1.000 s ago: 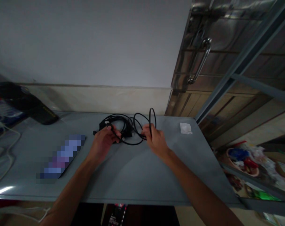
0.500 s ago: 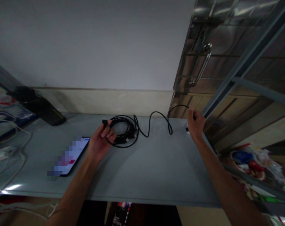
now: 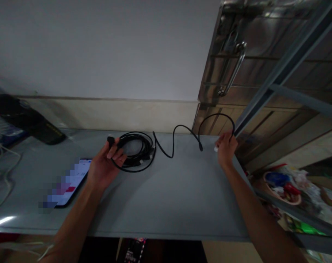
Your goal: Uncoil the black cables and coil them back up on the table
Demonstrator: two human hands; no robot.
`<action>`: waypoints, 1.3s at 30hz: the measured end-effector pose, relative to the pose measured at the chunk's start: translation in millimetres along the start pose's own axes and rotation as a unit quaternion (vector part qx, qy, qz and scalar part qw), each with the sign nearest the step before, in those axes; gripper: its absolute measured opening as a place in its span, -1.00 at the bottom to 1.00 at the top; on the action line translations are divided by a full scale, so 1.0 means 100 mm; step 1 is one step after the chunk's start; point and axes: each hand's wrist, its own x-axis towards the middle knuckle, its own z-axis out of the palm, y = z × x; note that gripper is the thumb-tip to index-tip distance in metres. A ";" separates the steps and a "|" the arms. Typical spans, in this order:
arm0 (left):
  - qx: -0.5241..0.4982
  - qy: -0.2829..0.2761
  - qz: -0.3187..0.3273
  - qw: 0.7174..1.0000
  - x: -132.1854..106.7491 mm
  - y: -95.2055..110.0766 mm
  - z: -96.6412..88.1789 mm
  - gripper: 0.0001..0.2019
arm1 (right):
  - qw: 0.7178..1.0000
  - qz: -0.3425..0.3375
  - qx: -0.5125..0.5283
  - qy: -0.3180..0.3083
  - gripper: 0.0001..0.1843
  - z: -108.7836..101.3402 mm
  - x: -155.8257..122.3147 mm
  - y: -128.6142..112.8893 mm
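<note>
A coil of black cable [image 3: 146,140] lies near the wall on the grey table [image 3: 166,204], with several plug ends among its loops. My left hand [image 3: 107,159] is closed on one black plug end [image 3: 111,140] of the cable, just left of the coil. A loose stretch of cable runs right in waves and arches up to my right hand [image 3: 226,149]. That hand's fingers are pinched around the cable's other end, by the table's right edge. Something small and white [image 3: 216,149] shows beside its fingertips; what it is cannot be made out.
Left of my left hand lies a phone [image 3: 78,179] with its screen lit. A dark bottle-like object [image 3: 31,120] rests at the back left, near white cords [image 3: 11,171]. At right stand a metal frame post [image 3: 264,95], a door handle [image 3: 234,71] and a basket of odds and ends [image 3: 282,188].
My right hand has turned, and the cable now arches higher before dropping into it. My left hand keeps the plug end. The view has shifted slightly to the right.
</note>
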 end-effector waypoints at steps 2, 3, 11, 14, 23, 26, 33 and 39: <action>-0.002 -0.005 -0.001 1.000 0.00 0.00 0.01 -0.80 | 0.998 -0.009 0.050 0.039 -0.35 -0.03 0.04 -0.07; -0.007 -0.007 -0.002 1.000 -0.01 0.00 0.01 -0.79 | 0.996 -0.015 0.067 0.057 -0.35 -0.04 0.06 -0.11; -0.027 -0.045 -0.011 0.999 -0.01 0.00 0.00 -0.77 | 0.975 -0.059 0.184 0.111 -0.28 -0.05 0.04 -0.30; -0.030 -0.043 -0.013 0.999 -0.01 -0.01 -0.01 -0.76 | 0.973 -0.066 0.198 0.099 -0.28 -0.04 0.01 -0.35; -0.049 -0.040 -0.021 0.998 0.00 -0.02 -0.04 -0.80 | 0.977 -0.082 0.181 0.079 -0.25 0.03 -0.11 -0.49; -0.046 -0.043 -0.022 0.998 0.01 -0.03 -0.05 -0.80 | 0.975 -0.091 0.198 0.051 -0.28 0.09 -0.20 -0.53; 0.019 0.023 -0.048 0.998 0.06 -0.05 -0.07 -0.75 | 0.963 -0.188 0.059 -0.186 -0.43 0.29 -0.79 -0.59; 0.018 -0.004 -0.085 0.996 0.06 -0.14 -0.11 -0.58 | 0.760 -0.344 -0.071 -0.547 -0.56 0.45 -1.48 -0.64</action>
